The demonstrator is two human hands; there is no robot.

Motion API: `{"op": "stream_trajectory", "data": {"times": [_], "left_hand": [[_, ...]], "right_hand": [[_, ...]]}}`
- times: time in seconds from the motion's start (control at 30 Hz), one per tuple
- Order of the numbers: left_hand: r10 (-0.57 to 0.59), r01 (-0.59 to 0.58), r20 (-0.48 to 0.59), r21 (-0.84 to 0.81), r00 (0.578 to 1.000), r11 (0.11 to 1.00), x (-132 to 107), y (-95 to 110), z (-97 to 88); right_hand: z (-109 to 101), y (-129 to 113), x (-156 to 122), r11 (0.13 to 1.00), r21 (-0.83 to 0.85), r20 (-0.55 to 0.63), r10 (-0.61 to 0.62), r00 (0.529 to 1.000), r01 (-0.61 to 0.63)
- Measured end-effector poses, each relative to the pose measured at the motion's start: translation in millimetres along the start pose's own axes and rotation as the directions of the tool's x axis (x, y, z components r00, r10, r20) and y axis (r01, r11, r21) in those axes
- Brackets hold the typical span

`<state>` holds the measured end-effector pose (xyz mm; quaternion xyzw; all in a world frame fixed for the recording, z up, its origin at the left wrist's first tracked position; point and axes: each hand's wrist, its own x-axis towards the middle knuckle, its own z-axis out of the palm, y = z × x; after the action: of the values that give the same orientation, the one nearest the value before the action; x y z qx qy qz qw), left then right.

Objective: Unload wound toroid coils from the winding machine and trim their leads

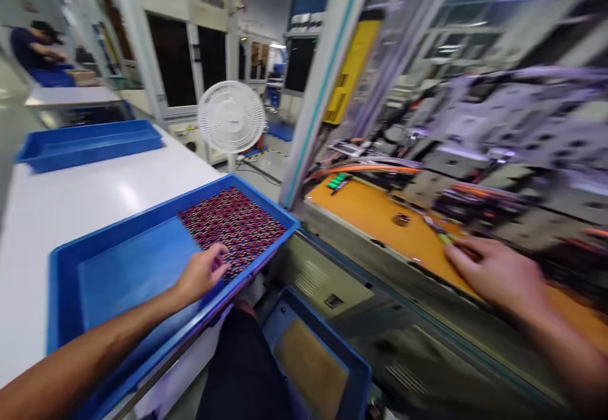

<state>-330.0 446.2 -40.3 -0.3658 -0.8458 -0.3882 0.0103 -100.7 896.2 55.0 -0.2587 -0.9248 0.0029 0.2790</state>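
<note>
My left hand (202, 274) is over the blue tray (64, 280) on the white table, at the near edge of a block of small red, dark and gold parts (237, 223). Its fingers are half curled, the thumb apart from the fingertips, and I see nothing between them. Inside the machine, my right hand (496, 271) is closed around a slim pen-like tool (444, 236) with a yellow-green section. The tool's far end points up and left over the orange plate (370, 208), and motion blur hides its kind. A small brown round piece (401, 219) lies on that plate.
Another blue tray (95, 144) stands farther along the white table (118, 192). Below, between table and machine, is a blue bin (354, 369) with a brown sheet inside. A machine post (327, 84) rises between the hands. Beyond are a white fan (231, 116) and a seated person (35, 52).
</note>
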Motion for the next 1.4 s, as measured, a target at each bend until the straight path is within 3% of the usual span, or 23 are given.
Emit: {"op": "stream_trajectory", "data": {"times": [0.1,0.17,0.27,0.33,0.4,0.47,0.57,0.67,0.83,0.93,1.07,1.1,1.13,1.23,1.3,1.4], "left_hand": [[0.151,-0.151,-0.083,0.004,0.985,0.989,48.6,60.3,-7.6],[0.253,-0.255,-0.060,-0.014,0.966,0.967,82.5,113.9,8.5],[0.340,-0.338,0.028,-0.053,0.940,0.940,124.6,193.2,60.6],[0.329,-0.325,0.061,-0.074,0.942,0.943,147.1,234.2,101.4],[0.275,-0.268,0.065,-0.100,0.959,0.958,165.7,262.7,135.5],[0.209,-0.200,0.053,-0.145,0.976,0.969,179.3,279.7,157.1],[0.154,-0.139,0.040,-0.248,0.987,0.959,184.0,286.6,164.0],[0.175,-0.150,0.034,-0.375,0.984,0.915,161.3,277.5,148.1],[0.274,-0.231,-0.007,-0.557,0.962,0.798,67.8,250.5,107.4],[0.348,-0.316,-0.085,-0.652,0.934,0.689,9.2,234.2,90.8],[0.457,-0.486,-0.233,-0.651,0.859,0.583,-40.4,214.9,79.0],[0.469,-0.505,-0.245,-0.640,0.848,0.579,-47.5,211.5,77.7],[0.479,-0.515,-0.248,-0.634,0.842,0.577,-52.9,208.9,77.0],[0.496,-0.508,-0.222,-0.645,0.840,0.571,-62.0,205.3,78.6],[0.507,-0.503,-0.212,-0.666,0.836,0.551,-64.8,205.1,81.5],[0.503,-0.482,-0.204,-0.709,0.840,0.515,-67.9,205.0,85.7]], "right_hand": [[4.2,8.2,-4.8,0.995,-0.076,0.042,0.068,0.997,-0.065],[8.0,8.5,-5.7,0.992,-0.089,0.044,0.089,0.995,-0.085],[9.1,4.4,-6.6,0.995,-0.065,0.047,0.082,0.996,-0.078],[6.6,1.4,-7.1,0.997,-0.041,0.046,0.070,0.996,-0.069],[3.4,-0.3,-7.0,0.998,-0.024,0.044,0.065,0.997,-0.064],[0.9,-0.5,-6.6,0.998,-0.013,0.042,0.063,0.997,-0.063],[-0.6,0.1,-6.8,0.998,0.007,0.035,0.066,0.997,-0.066],[-0.3,0.0,-7.2,0.996,0.056,0.015,0.063,0.998,-0.064],[-4.3,-2.6,-5.6,0.980,0.197,-0.066,0.041,0.997,-0.027],[-19.8,-15.1,-17.9,0.957,0.290,-0.167,0.052,0.985,-0.001],[-64.8,-55.7,-74.8,0.908,0.410,-0.251,0.015,0.968,0.092],[-77.8,-68.0,-93.8,0.883,0.442,-0.248,-0.046,0.968,0.155],[-89.6,-79.9,-112.6,0.822,0.494,-0.235,-0.187,0.954,0.283],[-109.7,-108.1,-159.9,0.710,0.522,-0.132,-0.481,0.867,0.473],[-109.2,-117.2,-181.7,0.701,0.531,-0.023,-0.549,0.835,0.476],[-101.6,-118.6,-203.5,0.724,0.587,0.115,-0.519,0.847,0.363]]}}
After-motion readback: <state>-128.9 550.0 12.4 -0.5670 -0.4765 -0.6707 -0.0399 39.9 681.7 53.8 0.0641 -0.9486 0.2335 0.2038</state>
